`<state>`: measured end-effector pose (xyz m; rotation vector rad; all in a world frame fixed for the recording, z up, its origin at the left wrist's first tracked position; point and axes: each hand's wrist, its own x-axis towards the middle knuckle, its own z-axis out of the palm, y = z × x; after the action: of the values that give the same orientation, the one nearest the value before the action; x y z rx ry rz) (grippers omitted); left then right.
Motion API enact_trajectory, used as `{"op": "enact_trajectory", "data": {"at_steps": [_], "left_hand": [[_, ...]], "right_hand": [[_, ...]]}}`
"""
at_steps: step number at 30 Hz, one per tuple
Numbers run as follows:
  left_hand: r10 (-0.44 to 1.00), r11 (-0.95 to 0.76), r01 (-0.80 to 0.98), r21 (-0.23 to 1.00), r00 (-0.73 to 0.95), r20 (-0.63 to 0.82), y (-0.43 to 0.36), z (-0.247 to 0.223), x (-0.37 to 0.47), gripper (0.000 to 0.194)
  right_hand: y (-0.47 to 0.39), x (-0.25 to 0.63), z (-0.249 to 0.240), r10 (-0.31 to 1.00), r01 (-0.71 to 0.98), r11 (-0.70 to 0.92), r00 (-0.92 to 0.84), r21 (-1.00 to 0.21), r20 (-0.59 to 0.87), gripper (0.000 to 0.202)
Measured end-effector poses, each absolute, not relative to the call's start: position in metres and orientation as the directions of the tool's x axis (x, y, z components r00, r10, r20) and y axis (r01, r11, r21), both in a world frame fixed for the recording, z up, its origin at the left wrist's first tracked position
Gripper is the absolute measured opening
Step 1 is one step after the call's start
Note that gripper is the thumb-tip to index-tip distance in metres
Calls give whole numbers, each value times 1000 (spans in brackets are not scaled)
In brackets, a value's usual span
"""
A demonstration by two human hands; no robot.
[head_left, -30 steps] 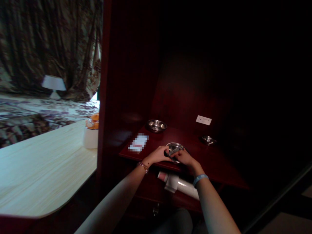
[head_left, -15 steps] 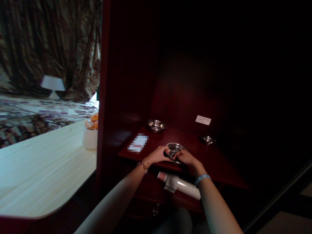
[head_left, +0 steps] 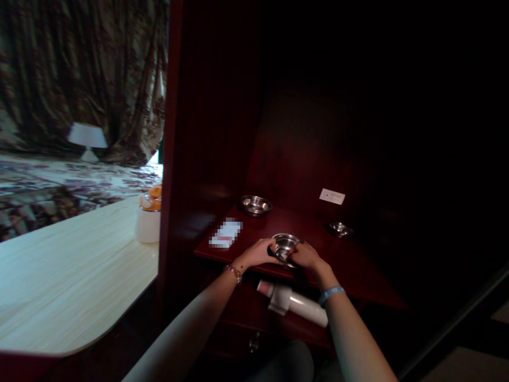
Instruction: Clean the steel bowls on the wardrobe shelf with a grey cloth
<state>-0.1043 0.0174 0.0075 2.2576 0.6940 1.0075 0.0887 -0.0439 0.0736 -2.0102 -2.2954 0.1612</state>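
A round metal bowl point(head_left: 287, 244) stands at the front of the dark red shelf point(head_left: 358, 270). My left hand point(head_left: 258, 252) grips its left rim, thumb over the edge. My right hand point(head_left: 305, 255) reaches over the right side of the bowl with its fingers bent down inside; something small and pale shows near the fingertips, too small to name. Another metal bowl point(head_left: 255, 205) sits at the back left of the shelf, and a smaller metal dish point(head_left: 340, 229) at the back right.
A blurred-out pale item point(head_left: 226, 233) lies on the shelf's left. Below are a white hair-dryer-like object point(head_left: 306, 309) and a drawer knob. Left of the red partition, a white jar point(head_left: 148, 225) with an orange top stands on a light wooden table point(head_left: 79, 265).
My right hand has shifted slightly right inside the bowl, uncovering more of its interior. My left hand keeps its place on the rim.
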Motion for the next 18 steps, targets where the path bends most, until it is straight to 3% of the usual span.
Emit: {"op": "enact_trajectory", "data": {"at_steps": [9,18], "left_hand": [[644,-707,218,672,591,486,18,8,-104,51],[672,-687,248,683,576,466,18,7,-104,47]], "right_hand": [[-53,75,81,999,998,42,-41,41,-16,42],[-58,74,79,1000,997,-26,25,79,11,42]]}}
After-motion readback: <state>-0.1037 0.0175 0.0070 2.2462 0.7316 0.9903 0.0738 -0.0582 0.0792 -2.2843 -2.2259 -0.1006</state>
